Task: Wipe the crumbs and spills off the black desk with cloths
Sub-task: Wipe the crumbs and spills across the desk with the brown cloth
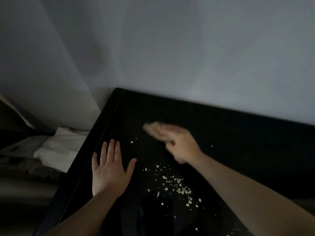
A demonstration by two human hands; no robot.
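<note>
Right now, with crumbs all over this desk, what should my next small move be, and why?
Probably reach your left hand to the crumpled white cloth lying just off the left edge of the black desk. Neither it nor the blurred right hand holds a cloth, and pale crumbs lie scattered between them.

Black desk, seen from above: my glossy black rectangular desk (238, 142) stood with its long back edge against a pale wall, its far-left corner in view and its top dark in the dim light. Pale, flaky crumbs (177, 186) lay scattered over the near middle of the top, thickest in a loose band trailing toward the near edge. A few strays lay farther back and off to the right. A crumpled white cloth (58, 147) lay just beside the desk's left edge, below the level of the top.
</note>
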